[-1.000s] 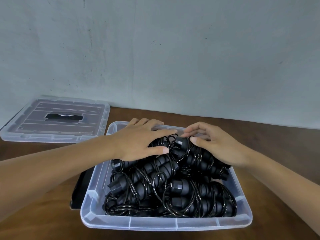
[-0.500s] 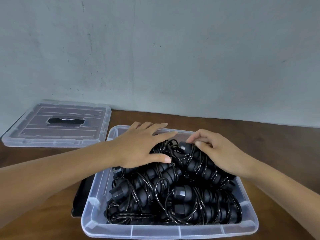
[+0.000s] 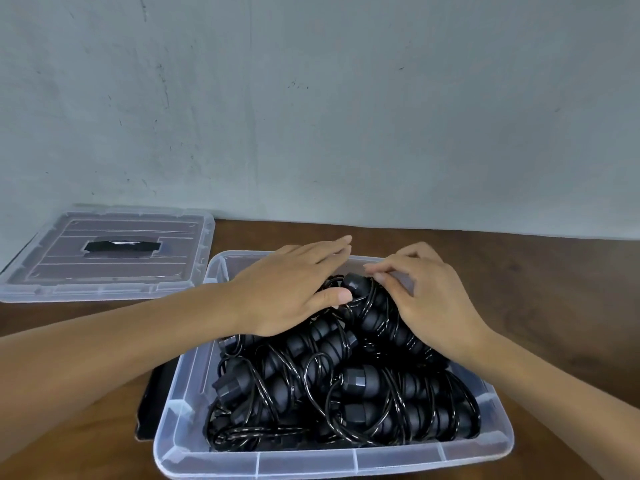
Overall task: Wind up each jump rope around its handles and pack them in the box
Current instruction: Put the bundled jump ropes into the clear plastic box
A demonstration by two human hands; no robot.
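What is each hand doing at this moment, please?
Left hand: open, flat on the jump ropes.
Right hand: fingers curled on the top rope bundle.

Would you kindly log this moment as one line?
left hand flat on ropes | right hand fingering top rope | box full | lid off

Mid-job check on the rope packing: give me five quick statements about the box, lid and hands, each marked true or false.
1. The lid is on the box. False: it lies on the table, behind and left of the box.
2. Wound ropes fill the box. True.
3. Both hands are over the box. True: left hand, right hand.
4. The right hand is flat on the table. False: its fingers curl on the top rope.
5. The box is black. False: it is clear plastic.
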